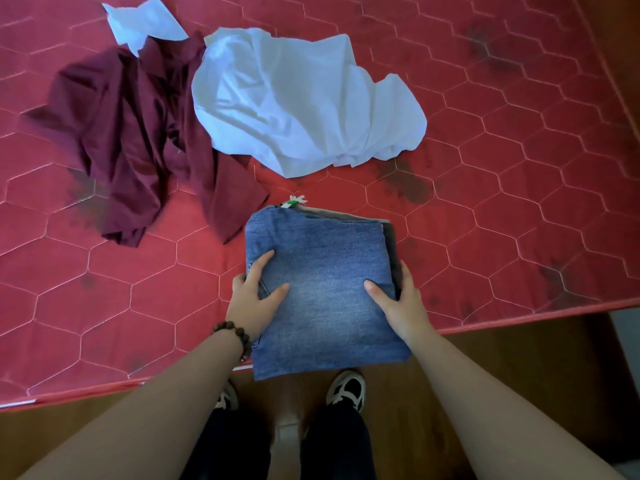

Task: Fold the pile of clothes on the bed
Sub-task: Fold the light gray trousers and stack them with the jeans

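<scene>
Folded jeans (322, 292): gripped at both side edges, lower centre (likely for squaring or lifting)
Left hand (254, 299): grasping denim
Right hand (398, 299): grasping denim
Maroon shirt (131, 133): left unfolded, upper left

Floor, shoes and a bracelet

Below, a brown wooden floor (502, 368) with a warm sheen, filling the lower strip of the view. Planted on it, a pair of black-and-white shoes: the right shoe (347, 389) in plain sight with toe pointing forward, the left shoe (227, 398) mostly hidden, only its pale toe showing. Above the shoes, dark trousers (336, 445), both legs apart. Between the legs, a small pale shape (287, 431), too blurred to name. Round one wrist, a bracelet (233, 336) of round dark brown beads. Along the right edge, a reddish wooden panel (620, 64), and under it a pale grey patch (623, 327).
</scene>
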